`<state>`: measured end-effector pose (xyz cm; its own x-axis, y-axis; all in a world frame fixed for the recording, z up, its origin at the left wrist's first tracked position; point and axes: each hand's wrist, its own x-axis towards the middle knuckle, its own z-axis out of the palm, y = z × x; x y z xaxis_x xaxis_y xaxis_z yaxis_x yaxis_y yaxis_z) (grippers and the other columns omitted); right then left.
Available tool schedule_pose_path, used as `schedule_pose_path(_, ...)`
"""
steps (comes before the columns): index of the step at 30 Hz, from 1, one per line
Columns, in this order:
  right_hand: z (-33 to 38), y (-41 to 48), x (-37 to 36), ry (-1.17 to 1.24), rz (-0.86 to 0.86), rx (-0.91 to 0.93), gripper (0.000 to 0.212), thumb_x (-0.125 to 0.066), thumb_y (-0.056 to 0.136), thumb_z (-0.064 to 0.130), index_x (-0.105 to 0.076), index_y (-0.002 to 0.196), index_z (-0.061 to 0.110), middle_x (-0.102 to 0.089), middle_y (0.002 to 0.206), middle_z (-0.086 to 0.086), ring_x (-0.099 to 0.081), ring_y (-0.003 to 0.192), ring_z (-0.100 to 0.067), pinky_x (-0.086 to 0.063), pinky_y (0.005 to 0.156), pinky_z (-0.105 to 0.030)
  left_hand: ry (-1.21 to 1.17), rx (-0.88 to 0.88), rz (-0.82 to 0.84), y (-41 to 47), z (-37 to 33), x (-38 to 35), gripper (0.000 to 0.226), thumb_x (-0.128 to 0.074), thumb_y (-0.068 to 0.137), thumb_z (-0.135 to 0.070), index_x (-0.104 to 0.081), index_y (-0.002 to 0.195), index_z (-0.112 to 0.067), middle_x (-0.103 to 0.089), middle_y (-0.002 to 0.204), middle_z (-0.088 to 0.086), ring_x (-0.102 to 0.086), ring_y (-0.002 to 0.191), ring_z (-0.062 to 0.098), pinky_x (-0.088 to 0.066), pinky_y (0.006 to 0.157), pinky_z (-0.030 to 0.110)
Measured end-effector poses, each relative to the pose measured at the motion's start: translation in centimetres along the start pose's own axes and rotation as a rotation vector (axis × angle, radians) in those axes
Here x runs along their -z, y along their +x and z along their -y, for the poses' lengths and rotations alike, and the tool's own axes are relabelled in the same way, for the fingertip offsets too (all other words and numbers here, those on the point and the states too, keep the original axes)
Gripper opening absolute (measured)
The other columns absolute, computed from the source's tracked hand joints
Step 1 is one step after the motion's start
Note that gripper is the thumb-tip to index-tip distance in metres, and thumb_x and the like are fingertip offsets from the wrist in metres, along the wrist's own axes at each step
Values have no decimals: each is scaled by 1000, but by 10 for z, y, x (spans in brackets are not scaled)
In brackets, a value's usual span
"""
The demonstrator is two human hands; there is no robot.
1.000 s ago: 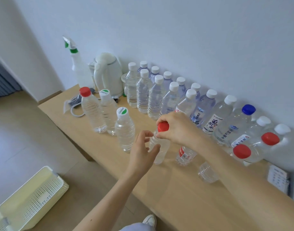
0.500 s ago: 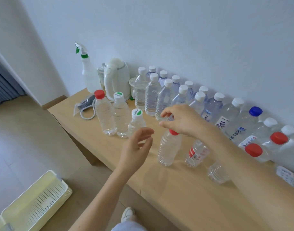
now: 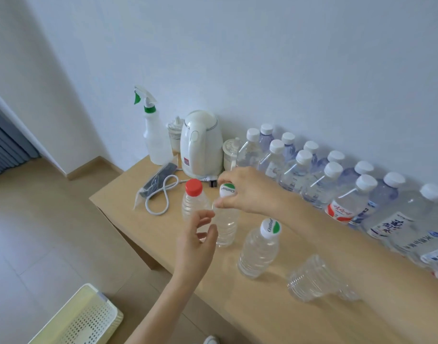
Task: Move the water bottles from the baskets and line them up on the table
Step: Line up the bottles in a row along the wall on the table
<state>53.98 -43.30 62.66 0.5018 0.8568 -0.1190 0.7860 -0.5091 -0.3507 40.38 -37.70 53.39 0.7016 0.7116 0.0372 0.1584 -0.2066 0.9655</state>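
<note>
Two hands over the worktop [image 3: 250,311], green-and-white capped bottle [image 3: 226,219] gripped at its neck by right hand [image 3: 247,192], left hand [image 3: 195,242] released beside it, red-capped bottle [image 3: 194,202] just left, yellow basket [image 3: 83,321] on floor.

1 head view only, wide-angle, worn high and looking forward and down across the worktop [image 3: 250,316] toward the wall [image 3: 287,58]. Close range: forearms enter from bottom edge. Floor [image 3: 39,232] fills the left. No 2nd view to overlap.
</note>
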Motion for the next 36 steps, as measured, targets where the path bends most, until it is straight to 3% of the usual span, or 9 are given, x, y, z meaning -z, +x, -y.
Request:
schedule_pose_path(3,-3,9,-2,-41,15,-3,35,-66,80,35,-61,105,11,-51,98,-4,-49,93,-19,-36,73,-27,26,-2,47,3,3,-3,35,-56,86,-4,-49,93,-38,-58,107,-15,-53,105,-4,-46,80,15)
schedule_pose_path(7,-15,8,6,-27,13,-9,28,-65,81,31,-62,103,13,-44,91,2,-42,86,-14,-34,65,-23,117,-98,116,6,-1,-11,46,-61,82,-8,-39,99,-45,-46,113,-21,-40,107,-15,-39,86,8)
schedule_pose_path(10,-23,-2,11,-56,5,8,27,-64,81,31,-63,104,18,-45,90,4,-42,85,-13,-31,64,-23,114,-116,119,17,-6,-18,47,-63,82,-10,-38,105,-42,-43,111,-24,-41,106,-11,-36,89,7)
schedule_pose_path(13,-30,-10,20,-77,-26,30,29,-64,80,32,-64,106,20,-54,94,4,-44,86,-10,-30,72,-23,206,-84,259,29,-15,-29,54,-64,82,-14,-38,129,-24,-42,122,-13,-40,112,0,-33,95,15)
schedule_pose_path(16,-38,-20,36,-61,-68,39,24,-65,79,30,-64,101,21,-61,98,4,-48,86,-10,-29,68,-22,318,-131,429,42,-33,-39,69,-67,80,-22,-31,138,-28,-45,124,-15,-43,113,5,-34,91,18)
schedule_pose_path(22,-66,-53,65,-107,-122,-30,25,-64,80,35,-65,102,23,-52,80,12,-46,83,-10,-26,64,-26,507,-184,762,78,-87,-66,66,-77,71,-28,-46,130,-29,-58,118,-8,-51,106,9,-44,92,26)
schedule_pose_path(26,-92,-81,82,-122,-161,-110,24,-64,80,36,-65,101,25,-60,90,5,-47,83,-12,-31,64,-26,541,-187,947,88,-113,-101,56,-79,69,-30,-53,119,-30,-59,112,-13,-54,106,9,-43,91,25)
schedule_pose_path(31,-125,-119,94,-126,-184,-222,27,-65,78,40,-66,102,28,-63,96,5,-47,81,-11,-31,68,-25,613,-281,1019,75,-132,-153,56,-78,69,-31,-53,119,-29,-58,117,-8,-56,104,12,-43,85,23)
schedule_pose_path(36,-157,-151,101,-127,-184,-333,26,-65,78,39,-67,103,30,-51,77,13,-43,79,-9,-27,57,-18,642,-345,1066,53,-143,-202,59,-74,74,-32,-49,127,-26,-57,120,-5,-54,107,14,-43,84,26)
